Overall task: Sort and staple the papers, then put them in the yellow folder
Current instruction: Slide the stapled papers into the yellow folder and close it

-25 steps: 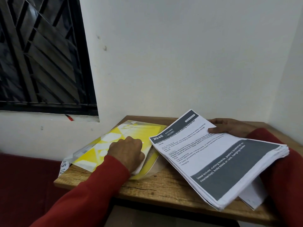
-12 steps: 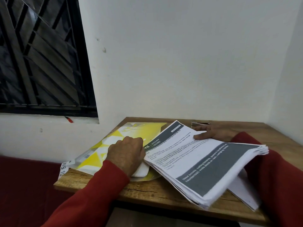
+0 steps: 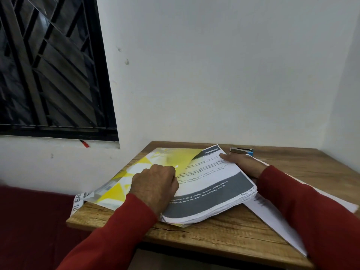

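Currently sliding paper stack (image 3: 210,184) into yellow folder (image 3: 155,162) on wooden table (image 3: 233,236); left part of stack under the clear yellow cover, right part sticking out. Left hand (image 3: 155,184) curled, pinching the folder's cover edge over the stack. Right hand (image 3: 241,162) gripping the stack's far right edge, fingers on top, thumb hidden. Stapler (image 3: 242,151) just behind right hand, by the wall. More loose sheets (image 3: 272,221) under right forearm. Red sleeves on both arms.
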The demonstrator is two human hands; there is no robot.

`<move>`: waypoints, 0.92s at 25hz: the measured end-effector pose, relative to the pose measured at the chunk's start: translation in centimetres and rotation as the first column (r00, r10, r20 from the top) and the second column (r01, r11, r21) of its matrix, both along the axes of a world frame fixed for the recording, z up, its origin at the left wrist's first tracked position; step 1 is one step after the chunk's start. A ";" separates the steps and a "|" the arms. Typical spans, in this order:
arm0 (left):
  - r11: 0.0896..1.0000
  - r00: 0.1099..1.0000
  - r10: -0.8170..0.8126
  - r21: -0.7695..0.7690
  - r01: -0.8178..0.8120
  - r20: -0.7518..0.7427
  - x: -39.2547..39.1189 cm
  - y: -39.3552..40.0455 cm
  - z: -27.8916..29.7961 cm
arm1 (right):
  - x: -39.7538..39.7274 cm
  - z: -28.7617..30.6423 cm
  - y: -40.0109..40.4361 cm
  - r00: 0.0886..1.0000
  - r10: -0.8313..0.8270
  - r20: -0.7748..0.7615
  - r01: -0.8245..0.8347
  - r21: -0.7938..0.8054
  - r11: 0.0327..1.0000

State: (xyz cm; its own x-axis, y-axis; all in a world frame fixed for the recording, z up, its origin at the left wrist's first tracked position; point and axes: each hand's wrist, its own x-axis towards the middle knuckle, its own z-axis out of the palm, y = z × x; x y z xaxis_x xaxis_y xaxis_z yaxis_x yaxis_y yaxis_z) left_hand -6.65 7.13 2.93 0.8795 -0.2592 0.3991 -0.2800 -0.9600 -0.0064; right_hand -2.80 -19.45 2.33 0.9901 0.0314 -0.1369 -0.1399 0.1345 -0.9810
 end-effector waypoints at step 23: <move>0.996 0.996 -0.090 0.002 0.090 0.014 -1.1 -2.0 -0.3 | 0.2 -1.3 2.0 0.996 -0.003 -0.089 0.008 0.059 0.998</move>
